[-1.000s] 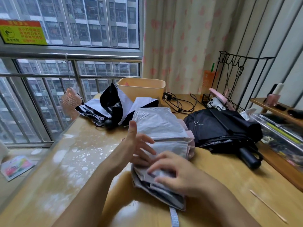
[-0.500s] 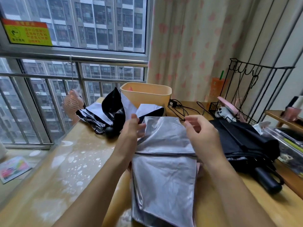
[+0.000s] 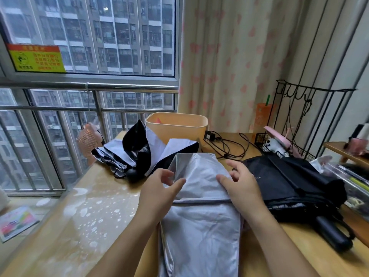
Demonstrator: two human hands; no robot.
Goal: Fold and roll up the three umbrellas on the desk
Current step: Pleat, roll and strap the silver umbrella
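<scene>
A silver umbrella [image 3: 201, 226] lies folded flat on the desk [image 3: 83, 226] in front of me, its upper flap pointing away. My left hand [image 3: 157, 192] grips the flap's left edge, thumb on top of the fabric. My right hand [image 3: 242, 188] holds the right edge the same way, its other fingers spread beside it. A black-and-lilac umbrella [image 3: 139, 156] lies loosely bunched at the back left. To the right lies a black umbrella [image 3: 289, 184], partly collapsed, with its black handle [image 3: 331, 234] toward me.
A beige bin [image 3: 177, 126] stands at the back against the curtain. Black cables [image 3: 225, 144] run beside it. A black wire rack [image 3: 299, 124] and a cluttered shelf [image 3: 347, 154] fill the right side. A small pink fan [image 3: 87, 140] stands by the window railing.
Both hands have slid from the flap's far corners down its sides toward me. A second ago they pressed on the bundle near its close end.
</scene>
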